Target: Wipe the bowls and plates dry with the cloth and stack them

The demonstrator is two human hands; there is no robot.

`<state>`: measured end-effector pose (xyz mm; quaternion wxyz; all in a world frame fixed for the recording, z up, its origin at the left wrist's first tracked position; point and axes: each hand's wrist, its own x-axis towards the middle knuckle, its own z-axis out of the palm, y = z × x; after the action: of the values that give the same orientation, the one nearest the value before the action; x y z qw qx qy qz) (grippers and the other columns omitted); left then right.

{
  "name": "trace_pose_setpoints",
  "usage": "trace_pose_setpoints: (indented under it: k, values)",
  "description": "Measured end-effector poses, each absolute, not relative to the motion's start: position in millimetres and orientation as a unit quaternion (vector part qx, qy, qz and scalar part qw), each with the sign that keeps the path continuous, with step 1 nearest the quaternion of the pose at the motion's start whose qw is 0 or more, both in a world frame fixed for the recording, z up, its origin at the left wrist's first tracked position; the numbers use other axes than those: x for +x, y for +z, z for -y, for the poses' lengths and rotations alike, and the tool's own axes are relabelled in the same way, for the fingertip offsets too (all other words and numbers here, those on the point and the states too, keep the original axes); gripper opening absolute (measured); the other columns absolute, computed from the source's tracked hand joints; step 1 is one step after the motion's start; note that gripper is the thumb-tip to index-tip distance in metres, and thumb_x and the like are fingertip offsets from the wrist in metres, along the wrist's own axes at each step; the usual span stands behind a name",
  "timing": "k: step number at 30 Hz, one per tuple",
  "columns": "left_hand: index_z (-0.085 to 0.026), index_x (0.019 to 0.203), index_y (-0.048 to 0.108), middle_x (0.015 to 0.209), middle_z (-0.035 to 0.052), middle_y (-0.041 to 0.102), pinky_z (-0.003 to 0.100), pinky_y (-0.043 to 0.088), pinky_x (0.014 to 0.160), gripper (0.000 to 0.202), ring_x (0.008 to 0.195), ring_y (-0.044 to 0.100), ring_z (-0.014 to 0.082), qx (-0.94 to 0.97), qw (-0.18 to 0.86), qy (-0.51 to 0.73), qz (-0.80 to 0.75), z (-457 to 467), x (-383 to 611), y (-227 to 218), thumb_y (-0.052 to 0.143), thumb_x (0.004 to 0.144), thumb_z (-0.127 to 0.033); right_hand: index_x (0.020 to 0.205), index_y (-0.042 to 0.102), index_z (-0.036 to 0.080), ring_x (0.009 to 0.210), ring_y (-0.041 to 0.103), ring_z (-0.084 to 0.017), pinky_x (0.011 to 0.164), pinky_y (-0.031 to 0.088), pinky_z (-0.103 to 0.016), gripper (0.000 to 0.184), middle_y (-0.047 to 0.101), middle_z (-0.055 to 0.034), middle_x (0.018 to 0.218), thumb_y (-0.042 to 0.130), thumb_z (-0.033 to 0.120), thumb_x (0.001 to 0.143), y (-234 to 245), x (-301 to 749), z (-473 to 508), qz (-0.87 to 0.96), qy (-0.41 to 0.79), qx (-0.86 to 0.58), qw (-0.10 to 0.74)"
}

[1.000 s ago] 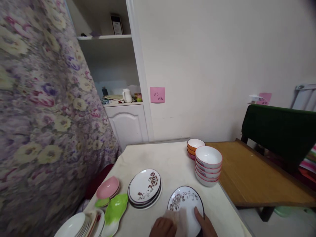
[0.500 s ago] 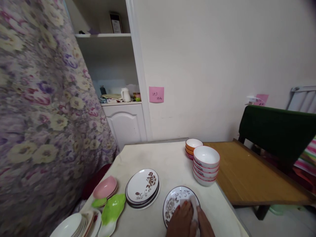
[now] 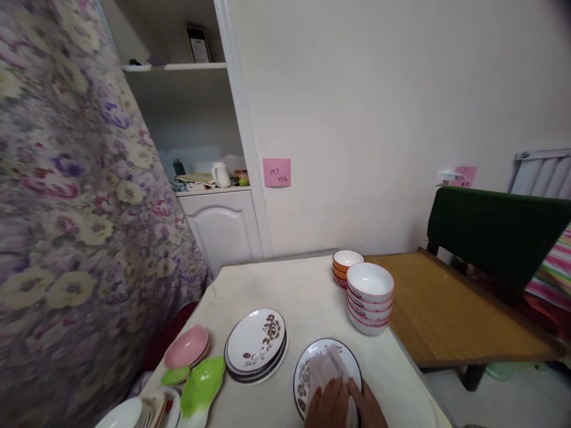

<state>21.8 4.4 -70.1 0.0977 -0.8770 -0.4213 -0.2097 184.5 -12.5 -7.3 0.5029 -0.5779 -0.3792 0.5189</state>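
A white plate [image 3: 304, 371] with a dark rim and brown flower print lies at the near edge of the pale table [image 3: 289, 285]. A pale cloth [image 3: 325, 367] is bunched on top of it. My left hand [image 3: 328, 407] presses down on the cloth, fingers closed over it. My right hand [image 3: 371, 411] is at the plate's right rim with the thumb on the edge; most of that hand is cut off by the frame's bottom.
To the left sits a stack of matching flowered plates [image 3: 256, 345]. Stacked red-rimmed white bowls [image 3: 370, 297] and orange bowls [image 3: 345, 264] stand behind. Pink dishes [image 3: 187, 348], a green leaf dish [image 3: 200, 380] and white plates [image 3: 127, 415] lie at the left. A wooden table [image 3: 446, 309] adjoins on the right.
My left hand has carried the cloth from the plate's left edge onto its middle and pushed it farther up the plate. The right hand stays at the rim. The view shifted slightly right.
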Motion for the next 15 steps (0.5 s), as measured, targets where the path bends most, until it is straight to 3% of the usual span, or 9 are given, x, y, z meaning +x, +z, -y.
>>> trace_pose_setpoints:
  k: [2, 5, 9, 12, 15]
  values:
    - [-0.026, 0.139, 0.041, 0.130, 0.0060, 0.060, 0.036, 0.056, 0.091, 0.056, 0.116, 0.061, 0.0227, -0.894, 0.100, -0.176, 0.400, -7, 31, -56, 0.054, 0.086, -0.040, 0.077, 0.071, 0.024, 0.128, 0.045, -0.039, 0.109, 0.035, -0.046, 0.040, 0.072, -0.0103, 0.110, 0.078, 0.047, 0.046, -14, 186, 13, 0.385, 0.503, -0.581, 0.510]
    - [-0.031, 0.143, 0.030, 0.142, 0.0024, 0.048, 0.039, 0.049, 0.101, 0.055, 0.128, 0.049, 0.0204, -0.911, 0.015, -0.130, 0.392, -13, 31, -14, 0.045, 0.091, -0.039, 0.076, 0.073, 0.025, 0.128, 0.044, -0.041, 0.105, 0.040, -0.046, 0.045, 0.073, -0.0120, 0.107, 0.081, 0.045, 0.037, -22, 187, 13, 0.394, 0.486, -0.576, 0.526]
    - [-0.032, 0.144, 0.027, 0.151, 0.0046, 0.034, 0.049, 0.040, 0.108, 0.050, 0.137, 0.036, 0.0236, -0.881, -0.061, -0.118, 0.455, -16, 5, 23, 0.036, 0.094, -0.033, 0.083, 0.074, 0.021, 0.116, 0.056, -0.038, 0.094, 0.049, -0.041, 0.056, 0.075, -0.0125, 0.096, 0.069, 0.065, 0.049, -22, 177, 11, 0.380, 0.496, -0.566, 0.537]
    - [-0.026, 0.139, 0.039, 0.144, 0.0075, 0.047, 0.044, 0.047, 0.103, 0.053, 0.130, 0.047, 0.0243, -0.878, 0.001, -0.117, 0.465, -9, -17, 12, 0.048, 0.087, -0.025, 0.090, 0.073, 0.018, 0.106, 0.062, -0.035, 0.087, 0.052, -0.039, 0.068, 0.075, -0.0120, 0.093, 0.054, 0.075, 0.060, -17, 170, 10, 0.352, 0.519, -0.564, 0.537]
    - [-0.020, 0.124, 0.056, 0.122, 0.0066, 0.068, 0.028, 0.057, 0.084, 0.041, 0.105, 0.067, 0.0188, -0.898, 0.136, -0.159, 0.388, 2, -29, -19, 0.056, 0.083, -0.026, 0.091, 0.072, 0.017, 0.106, 0.062, -0.035, 0.091, 0.051, -0.041, 0.067, 0.075, -0.0120, 0.093, 0.055, 0.075, 0.060, -13, 171, 10, 0.348, 0.518, -0.577, 0.528]
